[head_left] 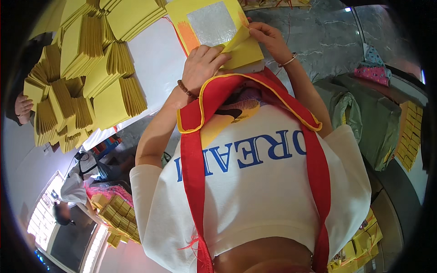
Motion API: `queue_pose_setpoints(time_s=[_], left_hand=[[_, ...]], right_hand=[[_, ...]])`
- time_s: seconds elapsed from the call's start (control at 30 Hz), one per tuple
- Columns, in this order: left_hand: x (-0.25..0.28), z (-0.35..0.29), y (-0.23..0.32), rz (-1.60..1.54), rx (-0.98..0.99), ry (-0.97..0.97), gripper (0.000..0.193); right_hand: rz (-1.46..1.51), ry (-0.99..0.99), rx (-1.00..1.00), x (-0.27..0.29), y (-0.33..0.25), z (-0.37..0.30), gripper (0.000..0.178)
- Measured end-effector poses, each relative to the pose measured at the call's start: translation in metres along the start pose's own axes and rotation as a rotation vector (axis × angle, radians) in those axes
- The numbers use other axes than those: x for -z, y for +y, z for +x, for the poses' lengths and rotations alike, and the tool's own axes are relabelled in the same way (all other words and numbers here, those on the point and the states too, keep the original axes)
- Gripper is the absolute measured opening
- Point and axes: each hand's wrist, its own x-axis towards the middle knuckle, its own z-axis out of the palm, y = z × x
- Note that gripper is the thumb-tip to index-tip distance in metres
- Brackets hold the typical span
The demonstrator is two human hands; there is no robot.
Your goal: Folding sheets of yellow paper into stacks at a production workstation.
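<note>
A stack of yellow paper sheets [249, 53] lies at the table's near edge, just in front of my red apron [193, 113]. Its top sheet carries a silver square [210, 22] and orange bands [186, 34] at its sides. The near edge of that sheet is turned up into a fold. My left hand [202, 66], wearing a beaded bracelet, has curled fingers on the left end of the fold. With thumb and fingers together, my right hand [268, 41] pinches the raised paper at its right end. Fingertips of both hands are partly hidden.
Bundles of folded yellow paper [120, 98] are heaped on the white tabletop [152, 50] at left. Another person's hand [23, 104] is beside them. A person [77, 182] is farther off at lower left, near stacked yellow packets [119, 216]. Grey-green covered boxes [371, 118] stand at right.
</note>
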Motion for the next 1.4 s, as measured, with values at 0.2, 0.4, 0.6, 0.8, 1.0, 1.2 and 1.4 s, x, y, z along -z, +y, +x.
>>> queue_pose_setpoints(time_s=[0.2,0.4,0.6,0.8,1.0,1.2,1.4], left_hand=[[0.005,0.002,-0.001,-0.077,0.022,-0.032,0.030],[-0.003,-0.003,-0.009,-0.047,-0.014,-0.002,0.029],[0.006,0.008,0.004,0.063,-0.029,-0.018,0.026],[0.008,0.008,-0.006,-0.070,-0.032,-0.008,0.023],[0.003,0.003,0.000,-0.240,0.094,0.156,0.013],[0.020,0.013,-0.005,-0.041,-0.002,-0.006,0.025],[0.040,-0.001,-0.010,-0.156,0.073,0.051,0.052]], right_hand=[[0.000,-0.016,-0.004,0.000,-0.003,-0.001,0.021],[-0.031,-0.043,0.028,0.001,-0.001,0.001,0.021],[-0.033,-0.057,-0.003,0.006,0.003,0.003,0.019],[-0.026,-0.047,-0.025,0.001,-0.004,0.002,0.019],[0.040,-0.096,0.006,0.014,0.003,-0.001,0.024],[-0.161,-0.123,0.087,0.007,0.005,-0.002,0.026],[0.018,-0.150,0.125,0.005,0.004,0.003,0.016]])
